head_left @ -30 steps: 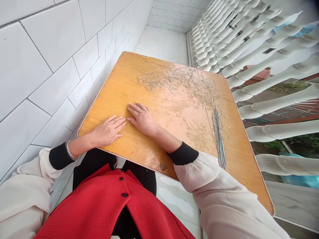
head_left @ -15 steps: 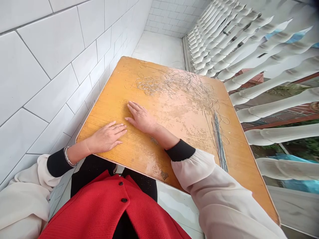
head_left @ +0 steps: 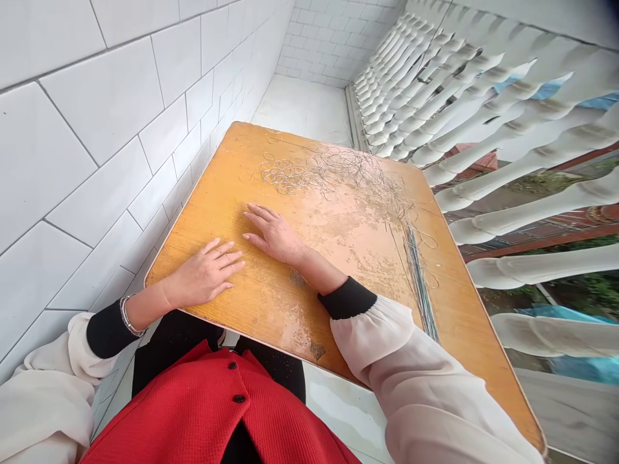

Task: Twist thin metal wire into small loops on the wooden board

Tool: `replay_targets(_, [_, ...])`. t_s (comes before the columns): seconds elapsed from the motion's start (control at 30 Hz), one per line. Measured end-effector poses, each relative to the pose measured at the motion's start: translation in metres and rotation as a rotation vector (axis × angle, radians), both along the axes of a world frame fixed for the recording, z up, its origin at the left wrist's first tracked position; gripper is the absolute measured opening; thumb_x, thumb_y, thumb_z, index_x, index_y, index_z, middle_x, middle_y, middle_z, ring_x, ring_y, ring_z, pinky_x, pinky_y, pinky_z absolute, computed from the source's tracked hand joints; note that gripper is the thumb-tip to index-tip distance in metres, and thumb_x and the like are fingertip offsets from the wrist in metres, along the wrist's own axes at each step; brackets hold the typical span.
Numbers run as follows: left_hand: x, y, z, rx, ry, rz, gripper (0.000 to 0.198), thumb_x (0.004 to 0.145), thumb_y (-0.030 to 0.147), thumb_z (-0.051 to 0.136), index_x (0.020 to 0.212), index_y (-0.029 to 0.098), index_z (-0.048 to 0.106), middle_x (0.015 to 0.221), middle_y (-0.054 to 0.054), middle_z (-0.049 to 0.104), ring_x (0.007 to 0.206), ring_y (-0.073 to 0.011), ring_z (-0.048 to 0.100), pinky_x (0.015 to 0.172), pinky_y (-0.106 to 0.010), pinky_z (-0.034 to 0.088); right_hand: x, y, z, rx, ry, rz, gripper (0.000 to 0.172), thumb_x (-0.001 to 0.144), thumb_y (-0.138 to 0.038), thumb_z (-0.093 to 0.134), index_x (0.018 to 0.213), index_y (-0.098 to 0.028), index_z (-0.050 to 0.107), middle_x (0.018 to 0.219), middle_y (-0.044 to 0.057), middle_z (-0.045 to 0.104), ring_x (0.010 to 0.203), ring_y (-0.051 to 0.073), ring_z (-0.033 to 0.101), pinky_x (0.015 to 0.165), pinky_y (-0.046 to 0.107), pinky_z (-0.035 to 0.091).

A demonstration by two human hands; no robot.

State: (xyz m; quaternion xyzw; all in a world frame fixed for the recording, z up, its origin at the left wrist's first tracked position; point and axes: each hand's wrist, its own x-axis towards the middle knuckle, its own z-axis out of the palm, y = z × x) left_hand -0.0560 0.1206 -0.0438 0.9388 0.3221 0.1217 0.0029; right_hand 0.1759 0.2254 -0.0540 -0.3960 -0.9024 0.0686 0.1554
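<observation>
My left hand (head_left: 206, 274) rests palm down near the left edge of the worn wooden table (head_left: 203, 200), fingers stretched and slightly spread. Just beyond it, my right hand (head_left: 275, 237) lies flat on the same tabletop, its thumb apart from the fingers. Neither hand holds anything. Past the right hand, a cluster of bent wire loops (head_left: 285, 175) lies on the far part of the table, running into a loose tangle of thin wire (head_left: 367, 171). A bundle of straight wires (head_left: 420, 283) lies toward the right side, beyond my right forearm.
A white tiled wall (head_left: 97, 161) runs close along the table's left side. White balusters (head_left: 532, 267) stand along the right side, with blue sheeting (head_left: 585, 370) behind them. White floor (head_left: 309, 106) shows beyond the far edge.
The view has tilted slightly, so the table sits a little lower in the picture. My left hand's fingers have spread somewhat; the wires lie as before.
</observation>
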Motion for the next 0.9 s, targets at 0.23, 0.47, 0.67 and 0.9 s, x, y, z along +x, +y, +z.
replay_targets(0.23, [-0.002,-0.004,0.004,0.135,-0.201,-0.033,0.035,0.096,0.028,0.054,0.126,0.01,0.062,0.135,-0.015,0.064,0.13,-0.0288,0.057,0.113,-0.051,0.044,0.017,0.057,0.007,0.103,0.113,-0.214,0.037,0.095,-0.023,0.04,0.112,-0.017,0.072,0.116,0.015,0.071,0.109,0.029,0.066,0.097,0.047,0.051])
replay_targets(0.47, [0.001,-0.003,-0.001,0.205,-0.335,0.058,0.026,0.096,0.02,0.053,0.115,0.01,0.066,0.122,-0.015,0.071,0.118,-0.0264,0.066,0.104,-0.049,0.054,-0.019,0.124,0.017,0.145,-0.219,-0.263,0.044,0.088,-0.008,0.036,0.117,-0.014,0.07,0.12,0.019,0.066,0.108,0.033,0.059,0.086,0.046,0.05])
replay_targets(0.67, [0.001,-0.005,0.0,0.177,-0.317,0.052,0.024,0.095,0.016,0.052,0.113,0.014,0.068,0.121,-0.014,0.072,0.117,-0.0254,0.067,0.103,-0.048,0.056,-0.035,0.145,0.014,0.163,-0.333,-0.163,0.04,0.091,-0.007,0.033,0.105,-0.009,0.07,0.112,0.023,0.068,0.107,0.031,0.057,0.084,0.042,0.049])
replay_targets(0.9, [0.001,-0.002,-0.004,0.218,-0.372,0.067,0.02,0.094,0.016,0.055,0.107,0.011,0.069,0.117,-0.014,0.073,0.113,-0.0257,0.069,0.097,-0.045,0.059,0.033,0.168,0.052,0.17,0.744,-0.542,0.026,0.101,-0.026,0.037,0.106,-0.021,0.062,0.105,0.008,0.068,0.094,0.02,0.067,0.077,0.034,0.053])
